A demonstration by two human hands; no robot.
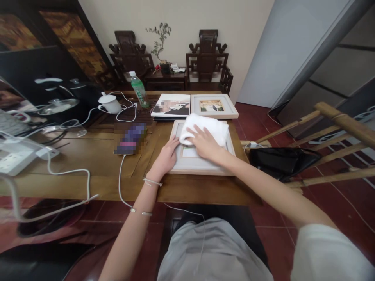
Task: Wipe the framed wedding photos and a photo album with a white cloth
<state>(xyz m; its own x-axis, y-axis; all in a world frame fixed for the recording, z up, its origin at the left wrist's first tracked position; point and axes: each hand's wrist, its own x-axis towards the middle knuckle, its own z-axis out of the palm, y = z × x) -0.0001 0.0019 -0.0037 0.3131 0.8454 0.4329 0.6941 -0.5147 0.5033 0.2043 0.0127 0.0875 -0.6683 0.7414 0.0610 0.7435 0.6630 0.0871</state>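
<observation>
My splayed right hand should press the folded white cloth evenly, my flat left hand steadying the pale-wood rectangular frame.

Home, carved chairs (dark wood), potted plant

Your view shows soft, moderate indoor light, its direction hard to tell. The white cloth reads bright; the dark wooden chairs lose detail. Wide-angle distortion stretches your right sleeve, the left edge smears, and coarse pixelation masks the phone.
</observation>
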